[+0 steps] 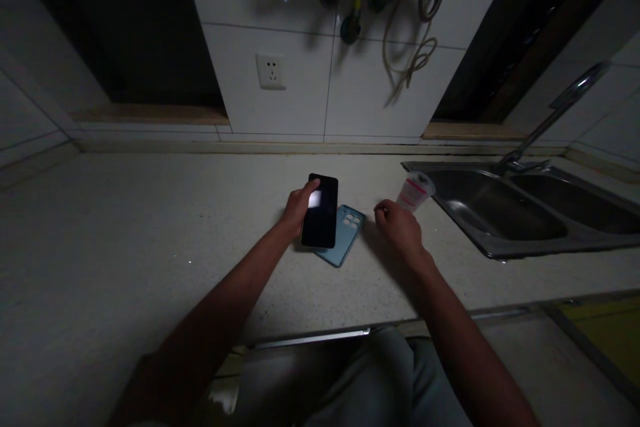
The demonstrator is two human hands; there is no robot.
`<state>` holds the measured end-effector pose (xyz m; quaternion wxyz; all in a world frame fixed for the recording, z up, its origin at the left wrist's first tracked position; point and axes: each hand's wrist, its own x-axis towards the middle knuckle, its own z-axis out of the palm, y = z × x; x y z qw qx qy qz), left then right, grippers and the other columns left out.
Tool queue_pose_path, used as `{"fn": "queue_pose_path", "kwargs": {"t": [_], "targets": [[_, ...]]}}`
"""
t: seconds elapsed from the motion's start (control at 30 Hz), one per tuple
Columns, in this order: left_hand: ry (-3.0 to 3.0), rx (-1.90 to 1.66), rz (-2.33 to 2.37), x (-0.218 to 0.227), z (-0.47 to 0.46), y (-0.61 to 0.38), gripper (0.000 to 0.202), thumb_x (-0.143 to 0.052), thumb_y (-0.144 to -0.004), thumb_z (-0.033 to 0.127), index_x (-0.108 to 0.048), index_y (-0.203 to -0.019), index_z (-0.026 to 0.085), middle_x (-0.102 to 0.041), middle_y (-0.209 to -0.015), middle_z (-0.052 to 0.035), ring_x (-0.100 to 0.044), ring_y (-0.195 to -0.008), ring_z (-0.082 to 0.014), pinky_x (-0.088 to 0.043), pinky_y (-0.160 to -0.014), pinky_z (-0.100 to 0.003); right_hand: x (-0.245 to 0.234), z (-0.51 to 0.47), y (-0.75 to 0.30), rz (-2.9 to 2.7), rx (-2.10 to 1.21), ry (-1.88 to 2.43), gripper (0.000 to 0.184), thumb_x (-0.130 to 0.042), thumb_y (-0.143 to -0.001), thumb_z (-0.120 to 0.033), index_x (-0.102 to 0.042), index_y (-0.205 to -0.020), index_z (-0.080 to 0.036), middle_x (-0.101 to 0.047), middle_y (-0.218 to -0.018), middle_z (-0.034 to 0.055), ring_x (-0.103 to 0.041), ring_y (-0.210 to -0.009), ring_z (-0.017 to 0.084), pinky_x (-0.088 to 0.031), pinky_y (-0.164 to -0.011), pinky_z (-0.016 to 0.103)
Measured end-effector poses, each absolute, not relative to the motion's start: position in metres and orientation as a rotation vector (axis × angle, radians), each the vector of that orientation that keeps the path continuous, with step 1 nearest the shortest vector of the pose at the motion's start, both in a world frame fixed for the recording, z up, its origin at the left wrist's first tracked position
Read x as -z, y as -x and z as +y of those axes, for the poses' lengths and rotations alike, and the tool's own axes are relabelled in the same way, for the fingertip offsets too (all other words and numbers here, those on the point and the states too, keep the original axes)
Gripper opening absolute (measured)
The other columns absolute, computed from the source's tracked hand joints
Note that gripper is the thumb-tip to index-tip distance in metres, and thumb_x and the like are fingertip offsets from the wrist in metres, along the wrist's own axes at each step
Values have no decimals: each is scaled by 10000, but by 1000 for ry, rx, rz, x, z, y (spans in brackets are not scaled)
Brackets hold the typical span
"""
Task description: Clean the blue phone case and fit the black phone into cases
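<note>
My left hand (pixel 297 207) grips a black smartphone (pixel 323 217) along its left side, the thumb on the screen. A bright patch shows on the dark glass. Partly under the phone, a light blue phone case (pixel 344 240) with camera cut-outs lies on the counter; its left part is hidden. To the right of the case is my right hand (pixel 399 225), its fingers curled together and apart from the phone. What those fingers hold, if anything, I cannot make out. Just behind this hand a clear plastic cup (pixel 416 191) with pink print lies at the sink's left edge.
The pale speckled counter (pixel 150 233) runs along a tiled wall with a power socket (pixel 271 72). At the right is a steel double sink (pixel 493 250) with a tall faucet (pixel 555 113). Pipe valves (pixel 351 27) and a looped cord (pixel 417 60) hang on the wall.
</note>
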<state>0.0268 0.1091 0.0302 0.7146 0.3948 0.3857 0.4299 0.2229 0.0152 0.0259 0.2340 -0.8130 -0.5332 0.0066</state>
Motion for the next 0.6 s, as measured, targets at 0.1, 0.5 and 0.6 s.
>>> {"fn": "queue_pose_path", "kwargs": {"t": [0.1,0.5,0.6], "targets": [[-1066,-971,963,-28,106,-25,407,-763,-713,536,-617,-635,165,-570,-559,-26,-536,-513,-158,-394,-519,-283,-18,9,-229,-1492,25,2349,312,-494,-907,-250,-689,-1136,-165,-735,-996,178,-691,-863,304,-470,-692,364],[-1008,-928,899,-10,102,-33,216,-739,-755,352,-647,-724,159,-631,-634,-36,-577,-567,-161,-441,-579,-283,-6,6,-211,-1610,60,1968,334,-464,-982,-338,-657,-1159,-130,-728,-946,130,-664,-824,230,-494,-757,333],[-876,-899,924,-6,109,-34,99,-669,-775,229,-649,-736,141,-673,-703,-68,-622,-636,-177,-492,-646,-296,-6,6,-201,-1625,-64,2124,383,-472,-993,-430,-644,-1172,-138,-748,-901,130,-687,-824,235,-475,-723,311]]}}
